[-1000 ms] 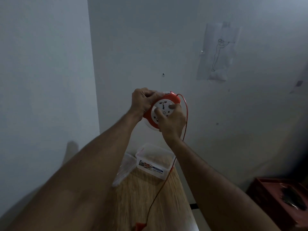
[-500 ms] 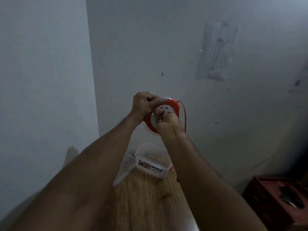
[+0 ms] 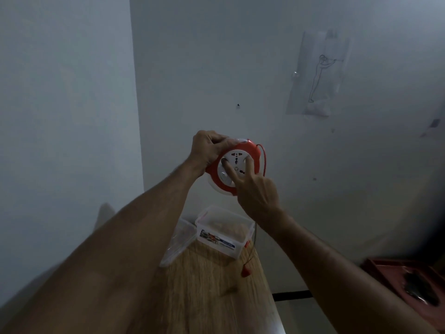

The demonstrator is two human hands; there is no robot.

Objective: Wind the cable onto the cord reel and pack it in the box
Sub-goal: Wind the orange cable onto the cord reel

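Note:
I hold a round red cord reel (image 3: 250, 150) with a white socket face up in front of the wall. My left hand (image 3: 207, 148) grips its upper left rim. My right hand (image 3: 255, 189) lies over the white face, fingers spread and pressed on it. A thin red cable (image 3: 265, 160) loops out of the reel's right side and drops behind my right wrist. Its red plug (image 3: 245, 273) hangs just above the wooden table. A clear plastic box (image 3: 225, 231) stands open at the table's far end.
The box's clear lid (image 3: 178, 244) leans at its left on the wooden table (image 3: 204, 297). White walls meet in a corner behind. A paper drawing (image 3: 317, 73) is stuck on the wall. A dark red crate (image 3: 409, 285) sits low at the right.
My right hand has turned on the reel's face from a closed grip to spread fingers. The cable has shortened and the red plug has risen from the near table edge towards the box.

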